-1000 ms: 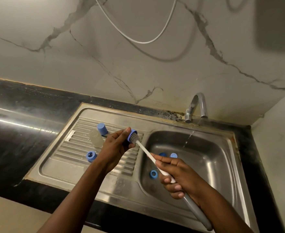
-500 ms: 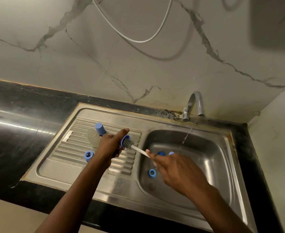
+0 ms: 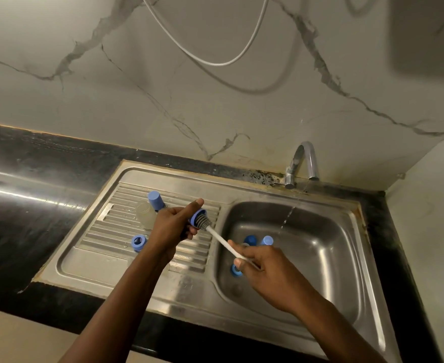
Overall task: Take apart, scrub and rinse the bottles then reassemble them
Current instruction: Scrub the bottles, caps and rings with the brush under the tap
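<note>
My left hand [image 3: 173, 226] grips a blue bottle cap [image 3: 196, 215] over the drainboard, its opening turned to the right. My right hand [image 3: 265, 273] holds the white handle of a bottle brush [image 3: 225, 242], and the grey bristle head [image 3: 204, 222] sits in the cap's mouth. Behind my left hand a clear bottle [image 3: 145, 214] and a blue cap [image 3: 155, 200] rest on the drainboard. A blue ring [image 3: 138, 242] lies nearer the front. Three blue parts [image 3: 266, 240] lie in the sink basin, partly hidden by my right hand.
The steel sink [image 3: 328, 247] has a ribbed drainboard [image 3: 116, 226] on the left. A thin stream of water runs from the tap [image 3: 303, 163] into the basin. Black countertop [image 3: 19, 210] surrounds the sink. A white hose [image 3: 215, 61] hangs on the marble wall.
My right hand slid up the brush handle and turned palm down. The brush head went deeper into the cap and has drawn back slightly. My left hand dropped a little toward the drainboard.
</note>
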`<state>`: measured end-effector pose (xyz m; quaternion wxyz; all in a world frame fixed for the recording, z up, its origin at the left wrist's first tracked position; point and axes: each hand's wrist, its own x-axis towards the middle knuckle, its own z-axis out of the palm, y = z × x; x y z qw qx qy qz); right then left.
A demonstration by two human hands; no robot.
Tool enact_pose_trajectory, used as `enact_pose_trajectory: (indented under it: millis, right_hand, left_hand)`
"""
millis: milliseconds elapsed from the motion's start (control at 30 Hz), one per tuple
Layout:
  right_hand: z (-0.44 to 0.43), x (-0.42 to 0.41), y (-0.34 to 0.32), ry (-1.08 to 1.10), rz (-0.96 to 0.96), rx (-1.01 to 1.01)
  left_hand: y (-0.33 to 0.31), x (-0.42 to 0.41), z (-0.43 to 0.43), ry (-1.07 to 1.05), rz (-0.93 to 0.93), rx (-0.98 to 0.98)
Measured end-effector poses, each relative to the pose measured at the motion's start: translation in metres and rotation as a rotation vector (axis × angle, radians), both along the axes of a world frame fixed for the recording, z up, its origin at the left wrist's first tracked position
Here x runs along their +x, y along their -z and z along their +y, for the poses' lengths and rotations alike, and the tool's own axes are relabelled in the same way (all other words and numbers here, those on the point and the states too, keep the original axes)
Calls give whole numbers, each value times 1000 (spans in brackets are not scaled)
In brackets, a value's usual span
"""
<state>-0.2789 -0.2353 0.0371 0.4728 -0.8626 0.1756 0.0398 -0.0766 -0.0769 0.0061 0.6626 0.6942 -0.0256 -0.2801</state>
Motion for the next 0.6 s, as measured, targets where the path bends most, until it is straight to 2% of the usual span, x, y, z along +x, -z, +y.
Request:
enact_pose_trajectory:
  millis: [133,200,333,367,433,600]
  right_hand:
    - [2,0,-12,61,191,664]
    - [0,2,-20,55,266,932]
    - [-6,3,-16,13,325,1243]
    - [-7,3,-15,11,336,1251]
    - [-9,2,-16,18,344,1123]
    - [-9,3,-19,-39,267,311]
  left_hand:
    - [2,1,1,-12,-5,-58]
    - [1,-2,0,-26,-15,-89]
    - [1,-5,-1,-1,-38,-109]
    - [1,-5,-1,9,-47,-101]
    - [3,-4,1,21,-80,-71]
    - [9,-2,8,-10,-54,-12]
